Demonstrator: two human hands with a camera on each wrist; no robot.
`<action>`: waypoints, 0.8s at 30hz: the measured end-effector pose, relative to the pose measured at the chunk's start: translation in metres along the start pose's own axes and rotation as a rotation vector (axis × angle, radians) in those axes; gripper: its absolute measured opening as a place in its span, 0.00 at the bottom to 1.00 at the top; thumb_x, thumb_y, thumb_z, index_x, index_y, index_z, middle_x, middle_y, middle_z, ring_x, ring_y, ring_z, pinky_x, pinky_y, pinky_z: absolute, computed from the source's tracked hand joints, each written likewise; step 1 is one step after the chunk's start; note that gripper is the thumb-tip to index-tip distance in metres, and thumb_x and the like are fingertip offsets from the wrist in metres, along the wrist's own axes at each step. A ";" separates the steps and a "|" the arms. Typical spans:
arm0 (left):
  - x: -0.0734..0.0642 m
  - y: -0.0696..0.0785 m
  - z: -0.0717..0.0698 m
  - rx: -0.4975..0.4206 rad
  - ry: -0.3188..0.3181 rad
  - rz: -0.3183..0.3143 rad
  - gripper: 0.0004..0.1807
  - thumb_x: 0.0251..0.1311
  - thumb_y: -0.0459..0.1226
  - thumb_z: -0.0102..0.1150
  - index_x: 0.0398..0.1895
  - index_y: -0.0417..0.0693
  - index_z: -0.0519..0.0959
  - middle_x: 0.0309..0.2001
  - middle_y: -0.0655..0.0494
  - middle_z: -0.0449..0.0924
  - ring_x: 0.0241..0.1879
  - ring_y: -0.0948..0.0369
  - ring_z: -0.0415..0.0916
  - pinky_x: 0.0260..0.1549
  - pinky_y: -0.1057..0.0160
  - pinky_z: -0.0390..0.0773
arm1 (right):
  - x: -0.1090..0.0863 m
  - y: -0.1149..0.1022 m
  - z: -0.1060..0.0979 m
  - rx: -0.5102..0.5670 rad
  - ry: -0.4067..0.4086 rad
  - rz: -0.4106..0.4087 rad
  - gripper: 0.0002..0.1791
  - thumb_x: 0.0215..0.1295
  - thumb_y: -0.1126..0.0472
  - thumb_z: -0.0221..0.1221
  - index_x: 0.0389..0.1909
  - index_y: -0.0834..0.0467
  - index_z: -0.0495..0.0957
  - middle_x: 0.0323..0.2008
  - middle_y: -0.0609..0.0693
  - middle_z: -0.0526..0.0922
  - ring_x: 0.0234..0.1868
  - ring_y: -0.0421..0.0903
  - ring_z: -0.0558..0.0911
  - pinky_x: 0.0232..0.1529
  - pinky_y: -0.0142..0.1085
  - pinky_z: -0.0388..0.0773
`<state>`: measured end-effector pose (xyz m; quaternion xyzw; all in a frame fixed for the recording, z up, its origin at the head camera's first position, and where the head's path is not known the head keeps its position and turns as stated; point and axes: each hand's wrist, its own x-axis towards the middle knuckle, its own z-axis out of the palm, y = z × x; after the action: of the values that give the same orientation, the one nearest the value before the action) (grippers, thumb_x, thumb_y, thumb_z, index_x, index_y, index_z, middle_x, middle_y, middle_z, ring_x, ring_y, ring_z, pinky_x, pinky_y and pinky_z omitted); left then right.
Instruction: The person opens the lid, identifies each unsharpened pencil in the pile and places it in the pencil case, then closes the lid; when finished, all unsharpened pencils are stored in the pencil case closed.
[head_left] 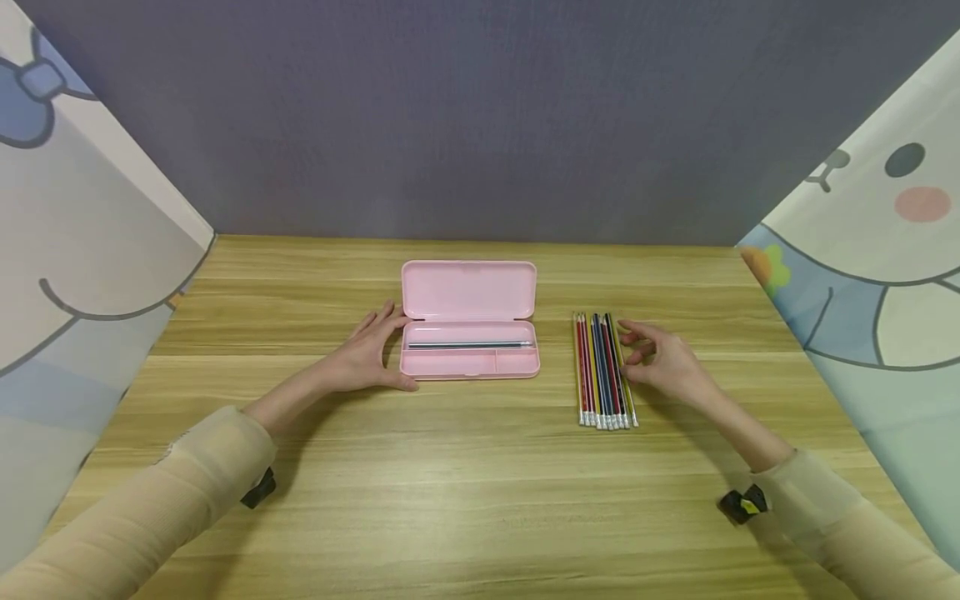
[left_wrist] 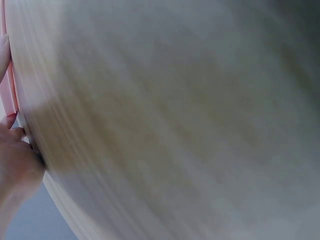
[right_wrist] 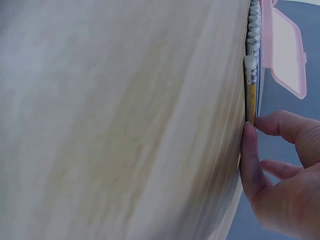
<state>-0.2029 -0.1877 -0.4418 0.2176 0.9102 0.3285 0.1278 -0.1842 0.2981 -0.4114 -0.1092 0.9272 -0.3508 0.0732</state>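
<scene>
A pink pencil case (head_left: 470, 379) lies with its lid (head_left: 469, 290) raised on the wooden table. One dark pencil (head_left: 468, 344) rests in its long upper compartment. My left hand (head_left: 365, 357) grips the case's left end, thumb at the front corner and fingers by the hinge side. Right of the case is a row of several pencils (head_left: 600, 367), eraser ends toward me. At the row's right edge my right hand (head_left: 663, 364) pinches a yellow pencil (right_wrist: 251, 95) between thumb and fingertips; its eraser end stands slightly apart from the others.
The wooden table (head_left: 465, 500) ends at a grey-blue panel (head_left: 480, 125) behind. Cartoon-printed panels (head_left: 892, 192) flank both sides. A small black device (head_left: 742, 504) is worn near each cuff. In the left wrist view, mostly blurred tabletop shows.
</scene>
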 end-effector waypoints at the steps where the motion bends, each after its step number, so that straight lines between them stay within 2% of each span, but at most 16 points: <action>1: 0.000 0.000 0.000 0.000 0.000 0.000 0.58 0.44 0.55 0.82 0.77 0.52 0.60 0.84 0.39 0.44 0.85 0.42 0.29 0.82 0.37 0.30 | 0.000 -0.001 0.000 -0.004 -0.001 0.005 0.44 0.53 0.74 0.69 0.73 0.68 0.65 0.58 0.70 0.80 0.38 0.38 0.83 0.38 0.23 0.83; 7: 0.000 0.000 0.000 -0.004 -0.001 0.002 0.58 0.44 0.55 0.82 0.77 0.52 0.60 0.84 0.39 0.44 0.85 0.42 0.29 0.82 0.38 0.30 | 0.001 -0.007 -0.003 -0.017 -0.032 0.058 0.45 0.55 0.71 0.71 0.73 0.70 0.63 0.59 0.71 0.80 0.41 0.46 0.86 0.39 0.22 0.82; 12: 0.000 0.000 0.000 -0.006 0.000 0.012 0.58 0.44 0.54 0.82 0.78 0.52 0.60 0.83 0.40 0.46 0.85 0.43 0.29 0.82 0.38 0.30 | 0.003 -0.011 -0.006 -0.063 -0.055 0.107 0.46 0.53 0.68 0.72 0.73 0.71 0.63 0.57 0.70 0.81 0.43 0.49 0.87 0.39 0.26 0.84; 18: 0.000 0.002 0.000 -0.008 0.003 0.021 0.58 0.44 0.54 0.82 0.77 0.52 0.60 0.83 0.41 0.48 0.85 0.42 0.29 0.82 0.39 0.30 | 0.004 -0.016 -0.007 -0.056 -0.088 0.140 0.46 0.52 0.69 0.71 0.73 0.72 0.63 0.55 0.70 0.80 0.44 0.51 0.86 0.38 0.31 0.87; 24: -0.001 0.002 0.000 -0.012 -0.001 0.013 0.58 0.44 0.54 0.82 0.78 0.52 0.59 0.84 0.40 0.45 0.85 0.42 0.29 0.82 0.38 0.30 | 0.006 -0.018 -0.008 -0.053 -0.112 0.155 0.46 0.51 0.70 0.70 0.73 0.72 0.62 0.55 0.69 0.80 0.47 0.55 0.86 0.38 0.30 0.86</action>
<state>-0.2016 -0.1867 -0.4400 0.2229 0.9067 0.3347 0.1272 -0.1884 0.2881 -0.3937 -0.0587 0.9363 -0.3127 0.1489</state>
